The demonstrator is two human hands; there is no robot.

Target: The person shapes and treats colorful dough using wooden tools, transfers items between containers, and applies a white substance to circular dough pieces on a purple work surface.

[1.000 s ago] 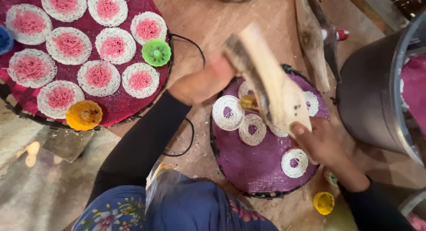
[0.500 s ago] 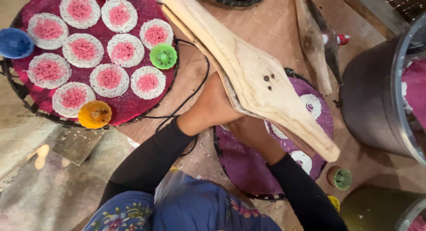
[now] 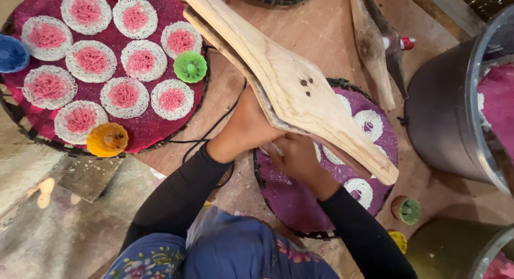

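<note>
A long wooden press made of two hinged paddles lies slantwise over a round purple tray. My left hand is tucked under the press at its middle and grips it from below. My right hand is right beside it, fingers curled around the part under the press, over the tray. White stringy noodle rounds lie on the tray, one near my right wrist. What sits between my hands is hidden by the press.
A large red tray at the left holds several pink-and-white noodle rounds, with green, orange and blue moulds. A big metal pot stands at right. A second wooden press lies at the back. A black cable runs between the trays.
The press, seen end-on a second ago with my hands apart, has swung to lie long and slanted over the purple tray. Both hands have come together beneath it.
</note>
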